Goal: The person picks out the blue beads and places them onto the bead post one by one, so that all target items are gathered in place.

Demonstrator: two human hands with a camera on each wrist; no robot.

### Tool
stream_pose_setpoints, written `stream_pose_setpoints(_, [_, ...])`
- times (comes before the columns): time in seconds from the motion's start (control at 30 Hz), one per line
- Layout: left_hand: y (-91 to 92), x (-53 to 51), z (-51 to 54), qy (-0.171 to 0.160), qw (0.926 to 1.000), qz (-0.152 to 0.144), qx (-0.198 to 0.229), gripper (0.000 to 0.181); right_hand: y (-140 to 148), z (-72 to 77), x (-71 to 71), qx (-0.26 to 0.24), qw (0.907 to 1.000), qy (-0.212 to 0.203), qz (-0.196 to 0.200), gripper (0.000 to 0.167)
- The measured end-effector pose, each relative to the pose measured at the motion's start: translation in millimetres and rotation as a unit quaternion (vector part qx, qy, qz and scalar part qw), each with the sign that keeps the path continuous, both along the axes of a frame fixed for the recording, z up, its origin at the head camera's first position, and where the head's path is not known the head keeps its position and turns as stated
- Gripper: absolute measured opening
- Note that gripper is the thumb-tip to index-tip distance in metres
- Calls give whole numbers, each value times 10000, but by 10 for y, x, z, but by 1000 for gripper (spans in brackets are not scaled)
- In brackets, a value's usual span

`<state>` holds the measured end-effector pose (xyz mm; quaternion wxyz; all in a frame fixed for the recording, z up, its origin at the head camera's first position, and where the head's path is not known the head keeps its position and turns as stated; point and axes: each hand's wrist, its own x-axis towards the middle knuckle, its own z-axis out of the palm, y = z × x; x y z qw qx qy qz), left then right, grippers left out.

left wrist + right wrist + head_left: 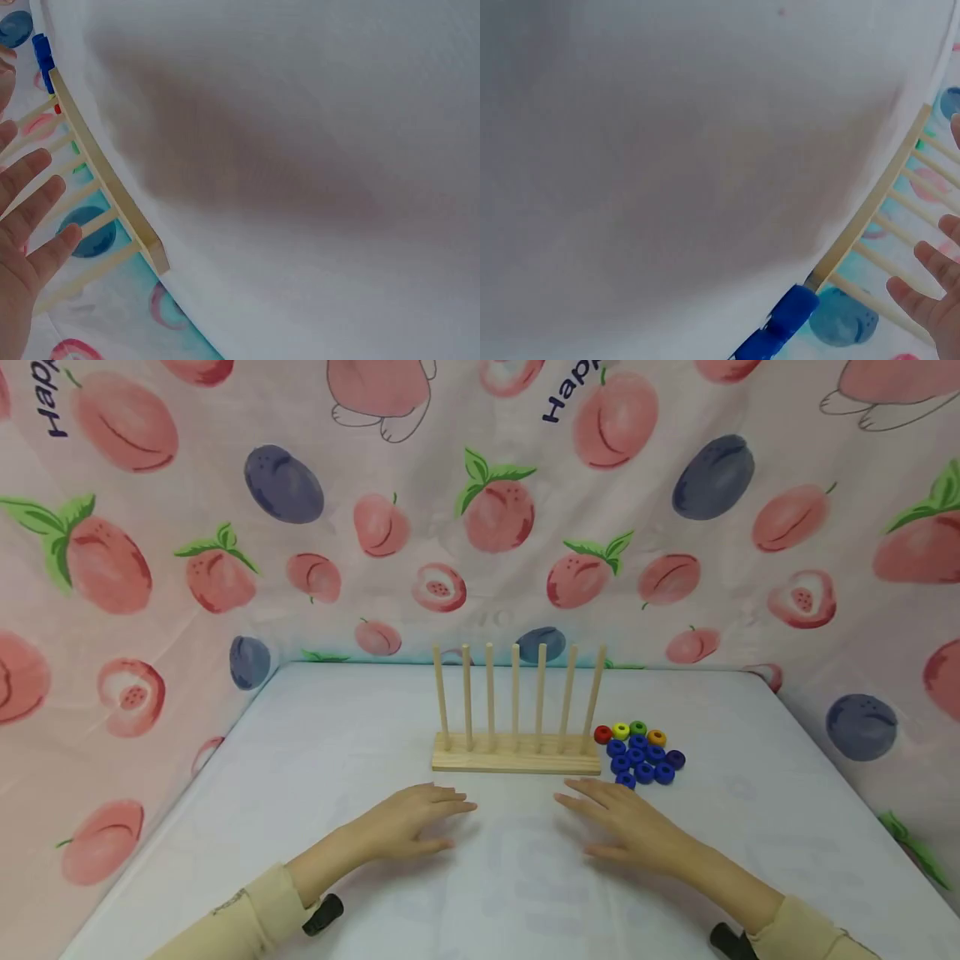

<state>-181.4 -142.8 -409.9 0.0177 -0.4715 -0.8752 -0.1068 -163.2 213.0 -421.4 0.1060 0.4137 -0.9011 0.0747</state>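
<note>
A wooden peg rack with several upright pegs stands mid-table in the head view. Beside its right end lies a cluster of rings: several blue rings, a red ring, a yellow ring, a green ring, an orange ring and a dark purple ring. My left hand, fingers extended, is in front of the rack's left end and holds nothing. Opposite it, my right hand spreads its fingers just in front of the blue rings, apart from them. The pegs carry no rings.
A white cloth covers the table. Behind and at the sides hangs a pink fruit-print curtain. Dark wrist straps show at both beige sleeves.
</note>
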Motion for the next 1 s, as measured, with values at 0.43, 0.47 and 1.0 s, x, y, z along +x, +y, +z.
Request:
stream_pose_setpoints(0.43, [-187, -56, 96, -167, 9971, 537, 505, 45, 135, 10, -10, -364, 9973, 172, -621, 60])
stream_pose_setpoints(0.47, [-199, -61, 96, -179, 9966, 612, 526, 46, 149, 5, -12, -421, 9966, 240, -663, 58])
stream_pose_setpoints(1.0, [-367, -383, 0, -454, 9833, 1656, 603, 47, 326, 26, -108, -932, 9727, -406, -2087, 38])
